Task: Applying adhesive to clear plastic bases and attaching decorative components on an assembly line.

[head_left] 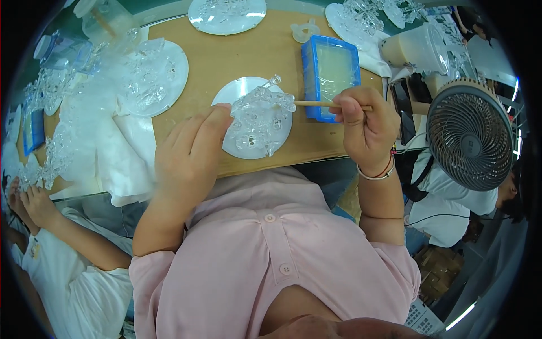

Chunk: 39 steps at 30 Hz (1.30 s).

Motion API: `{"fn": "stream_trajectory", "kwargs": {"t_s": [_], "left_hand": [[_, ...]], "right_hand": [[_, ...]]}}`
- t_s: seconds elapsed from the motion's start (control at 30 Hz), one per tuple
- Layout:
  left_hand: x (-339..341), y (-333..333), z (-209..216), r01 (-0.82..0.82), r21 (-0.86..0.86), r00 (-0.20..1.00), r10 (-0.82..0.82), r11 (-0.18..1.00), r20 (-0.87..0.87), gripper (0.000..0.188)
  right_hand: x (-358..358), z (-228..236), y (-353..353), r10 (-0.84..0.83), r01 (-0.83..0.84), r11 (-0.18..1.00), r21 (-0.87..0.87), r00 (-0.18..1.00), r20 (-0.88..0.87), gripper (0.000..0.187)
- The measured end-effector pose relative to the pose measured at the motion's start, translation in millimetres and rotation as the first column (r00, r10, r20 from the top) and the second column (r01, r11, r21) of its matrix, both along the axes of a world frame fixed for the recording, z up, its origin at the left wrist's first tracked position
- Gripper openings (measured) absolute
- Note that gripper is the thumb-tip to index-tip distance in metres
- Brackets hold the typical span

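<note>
Between my hands is a clear, lumpy, transparent decorative piece (262, 118), over a round white disc (245, 148). My left hand (195, 147) is closed, its fingertips gripping the left edge of the piece; the thumb is mostly hidden. In a pinch of thumb and fingers, my right hand (367, 124) holds a thin wooden stick (316, 103). The stick points left, and its tip meets the right side of the clear piece. Just behind the stick stands a blue-rimmed box (307, 76) with a pale yellowish pad or filling.
More white discs (227, 22) with clear pieces lie at the back and left. White cloth (132, 141) covers the left side. A lidded cup (415, 48) and a grey fan (471, 135) stand at right. A co-worker's hands (39, 206) work at far left.
</note>
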<state>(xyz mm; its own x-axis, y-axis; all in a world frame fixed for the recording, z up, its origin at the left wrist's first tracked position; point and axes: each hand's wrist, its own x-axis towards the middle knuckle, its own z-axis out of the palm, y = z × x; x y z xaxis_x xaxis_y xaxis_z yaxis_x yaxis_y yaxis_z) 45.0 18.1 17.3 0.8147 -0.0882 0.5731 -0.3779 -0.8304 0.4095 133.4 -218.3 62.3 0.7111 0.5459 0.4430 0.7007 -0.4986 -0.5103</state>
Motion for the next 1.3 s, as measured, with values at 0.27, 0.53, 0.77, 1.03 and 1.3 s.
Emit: {"fn": "stream_trajectory", "kwargs": {"t_s": [0.27, 0.53, 0.77, 1.03, 1.3], "left_hand": [[2, -3, -3, -0.06, -0.078, 0.997, 0.056, 0.995, -0.043, 0.025], [3, -4, -5, -0.076, -0.127, 0.995, 0.067, 0.989, -0.075, 0.023], [1, -8, -11, -0.111, -0.138, 0.993, 0.104, 0.984, -0.058, 0.022], [-6, -13, -8, -0.117, -0.153, 0.991, 0.106, 0.981, -0.081, 0.022], [29, 9, 52, 0.149, -0.329, 0.852, -0.29, 0.932, -0.436, 0.062]], "right_hand": [[-16, -12, -28, 0.139, -0.134, 0.985, 0.104, 0.99, -0.035, 0.016], [-20, -15, -32, 0.093, -0.101, 0.988, 0.117, 0.993, 0.074, 0.016], [-32, -16, -37, 0.064, -0.07, 0.988, 0.135, 0.997, 0.045, 0.015], [-45, -28, -29, 0.178, -0.188, 0.965, 0.184, 0.982, 0.068, 0.014], [-49, -25, -45, 0.11, -0.104, 0.968, 0.228, 0.994, -0.015, 0.013]]}}
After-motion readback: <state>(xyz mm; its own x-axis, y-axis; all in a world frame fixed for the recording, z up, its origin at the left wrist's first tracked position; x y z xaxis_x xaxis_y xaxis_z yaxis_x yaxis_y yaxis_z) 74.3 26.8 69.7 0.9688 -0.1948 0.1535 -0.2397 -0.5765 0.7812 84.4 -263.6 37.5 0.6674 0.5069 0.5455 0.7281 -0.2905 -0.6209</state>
